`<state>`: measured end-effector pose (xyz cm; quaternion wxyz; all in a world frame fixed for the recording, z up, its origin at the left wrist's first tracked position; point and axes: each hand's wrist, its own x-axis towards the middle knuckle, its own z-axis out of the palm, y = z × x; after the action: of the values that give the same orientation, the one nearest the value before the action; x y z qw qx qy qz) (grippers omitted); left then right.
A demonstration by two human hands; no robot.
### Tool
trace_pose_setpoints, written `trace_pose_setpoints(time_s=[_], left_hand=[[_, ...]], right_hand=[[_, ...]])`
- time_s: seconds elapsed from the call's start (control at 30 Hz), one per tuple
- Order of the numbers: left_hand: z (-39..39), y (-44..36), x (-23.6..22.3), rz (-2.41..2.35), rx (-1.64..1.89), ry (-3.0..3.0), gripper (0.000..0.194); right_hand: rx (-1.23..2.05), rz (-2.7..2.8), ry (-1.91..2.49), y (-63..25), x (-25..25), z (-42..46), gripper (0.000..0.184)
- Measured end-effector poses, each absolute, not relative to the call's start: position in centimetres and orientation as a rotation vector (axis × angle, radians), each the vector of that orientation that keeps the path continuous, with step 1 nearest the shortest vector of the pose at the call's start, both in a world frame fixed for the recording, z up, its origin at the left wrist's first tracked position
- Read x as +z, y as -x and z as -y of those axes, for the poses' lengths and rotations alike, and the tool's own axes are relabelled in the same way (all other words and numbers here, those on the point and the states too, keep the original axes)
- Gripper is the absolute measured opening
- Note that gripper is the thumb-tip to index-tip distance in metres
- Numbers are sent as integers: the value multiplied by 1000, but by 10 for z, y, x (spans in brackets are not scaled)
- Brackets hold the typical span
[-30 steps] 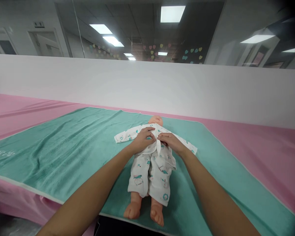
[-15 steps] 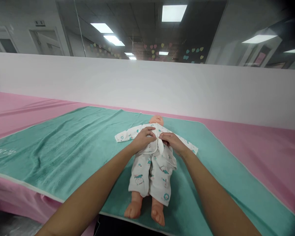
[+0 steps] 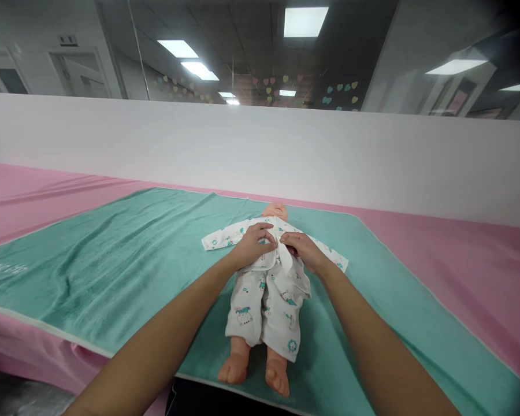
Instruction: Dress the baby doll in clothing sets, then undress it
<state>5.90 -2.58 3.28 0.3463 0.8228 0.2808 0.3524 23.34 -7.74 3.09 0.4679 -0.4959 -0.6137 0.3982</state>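
Observation:
A baby doll lies on its back on a teal towel, head away from me and bare feet toward me. It wears a white printed top and trousers. My left hand rests on the doll's chest with fingers curled on the front of the top. My right hand lies on the other side of the chest, its fingers pinching a white tie strip of the garment. The two hands almost touch at the middle of the chest.
The towel covers a pink padded surface that runs left and right. A white partition wall stands right behind it, with glass above. The near edge of the surface is just below the doll's feet.
My hands have stayed on the doll's chest. The fingers have shifted slightly, and the white tie strip lies a little more to the right.

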Motion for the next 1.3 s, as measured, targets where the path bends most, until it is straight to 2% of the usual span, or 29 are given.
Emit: trace_pose_setpoints(time_s=[0.47, 0.8, 1.13, 1.3], left_hand=[[13, -53, 29, -668, 849, -2299, 18], [28, -61, 40, -820, 1143, -2068, 19], [36, -59, 43, -759, 893, -2018, 31], [37, -57, 46, -699, 884, -2034, 26]], right_hand=[[927, 1564, 1227, -232, 34, 80, 24], [831, 1571, 1220, -226, 31, 78, 22], [883, 1470, 1142, -228, 26, 76, 25], [895, 1477, 1140, -229, 25, 76, 24]])
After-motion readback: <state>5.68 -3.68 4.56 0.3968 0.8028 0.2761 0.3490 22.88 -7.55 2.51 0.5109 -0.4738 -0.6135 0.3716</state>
